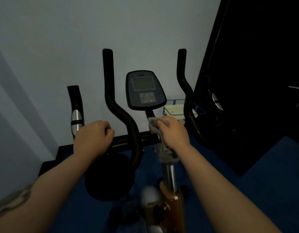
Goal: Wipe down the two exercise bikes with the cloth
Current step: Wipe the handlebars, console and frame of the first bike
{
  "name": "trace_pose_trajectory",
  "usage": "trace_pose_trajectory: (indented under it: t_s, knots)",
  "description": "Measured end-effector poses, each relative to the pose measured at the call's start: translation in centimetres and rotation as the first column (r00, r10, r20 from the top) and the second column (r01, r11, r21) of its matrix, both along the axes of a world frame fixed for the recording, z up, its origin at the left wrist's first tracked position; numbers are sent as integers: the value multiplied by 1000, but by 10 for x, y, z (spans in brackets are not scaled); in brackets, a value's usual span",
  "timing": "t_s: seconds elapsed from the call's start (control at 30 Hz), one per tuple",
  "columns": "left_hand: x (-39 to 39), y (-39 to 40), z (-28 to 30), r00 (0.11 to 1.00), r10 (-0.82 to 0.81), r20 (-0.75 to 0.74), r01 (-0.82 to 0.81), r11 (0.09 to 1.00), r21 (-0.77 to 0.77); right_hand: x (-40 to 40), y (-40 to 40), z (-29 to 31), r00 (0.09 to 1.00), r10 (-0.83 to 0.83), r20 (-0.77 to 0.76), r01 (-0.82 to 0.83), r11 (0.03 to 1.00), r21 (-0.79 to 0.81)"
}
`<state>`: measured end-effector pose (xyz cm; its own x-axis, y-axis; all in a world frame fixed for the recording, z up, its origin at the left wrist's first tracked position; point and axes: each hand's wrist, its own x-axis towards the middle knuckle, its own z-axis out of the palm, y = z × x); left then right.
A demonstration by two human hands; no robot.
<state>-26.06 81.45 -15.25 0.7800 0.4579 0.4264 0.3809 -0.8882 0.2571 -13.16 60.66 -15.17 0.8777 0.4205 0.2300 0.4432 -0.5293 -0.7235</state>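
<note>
The right hand [174, 132] clutches the cloth [164, 153] below the console [145, 89]; left hand [93, 137] grips the handlebar [128, 140]. Loose cloth could snag the stem.

Crumpled grey cloth [164, 148] against bike's handlebar [128, 140] stem

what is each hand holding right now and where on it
The right hand holds the grey cloth bunched at its middle, against the bike's handlebar stem. The left hand curls over the horizontal handlebar, left of centre.
</note>
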Motion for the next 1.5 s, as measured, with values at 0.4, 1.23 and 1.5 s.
trace_pose_trajectory:
  t_s: [0.4, 1.23, 1.5]
  knots:
    - [2, 1, -1, 1000, 7, -15, -8, 1000, -27, -4, 13, 0, 987, -20, 162, 68, 952, -298]
    - [2, -1, -3, 999, 25, -22, -26, 1000, -18, -2, 18, -2, 976, 41, 215, 31, 946, -324]
    - [3, 1, -5, 999, 41, -9, -41, 999, -7, -24, 16, -16, 883, 125, 453, 133, 858, -496]
